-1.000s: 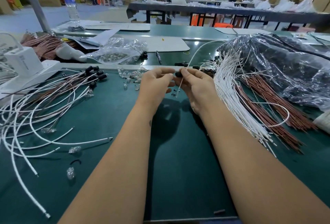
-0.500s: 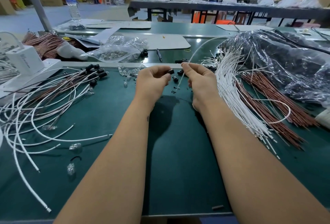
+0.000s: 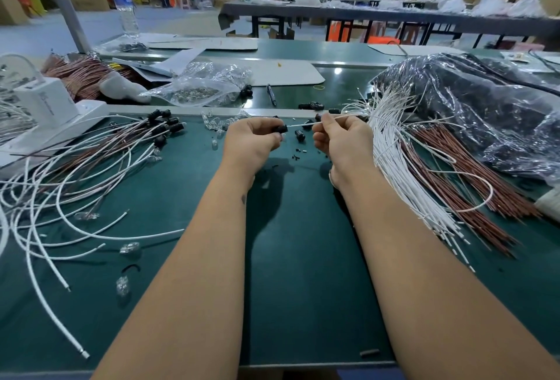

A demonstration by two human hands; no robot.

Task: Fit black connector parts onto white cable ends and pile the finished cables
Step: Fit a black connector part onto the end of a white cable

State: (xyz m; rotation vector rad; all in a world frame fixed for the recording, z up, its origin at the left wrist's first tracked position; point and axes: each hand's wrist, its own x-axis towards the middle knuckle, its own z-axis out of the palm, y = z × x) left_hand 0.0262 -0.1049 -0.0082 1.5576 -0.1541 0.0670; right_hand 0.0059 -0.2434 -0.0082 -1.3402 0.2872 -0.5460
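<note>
Over the green bench mat (image 3: 288,258) I note my left hand (image 3: 250,140) pinching a black connector (image 3: 281,129) and my right hand (image 3: 342,137) pinching a white cable (image 3: 306,124), its end at the connector.

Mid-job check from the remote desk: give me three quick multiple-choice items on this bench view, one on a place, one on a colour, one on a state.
1. Where does the pile of cables with black connectors fitted lie?
A. left of the hands
B. right of the hands
C. on the far table

2. What colour is the cable in the right hand?
A. brown
B. white
C. black

3. What is the left hand doing?
A. resting flat
B. hanging idle
C. pinching a black connector part

Answers: 1 A, the finished pile lies left; 2 B, the white cable runs from that grip; 3 C, the black connector part sits at its fingertips.
</note>
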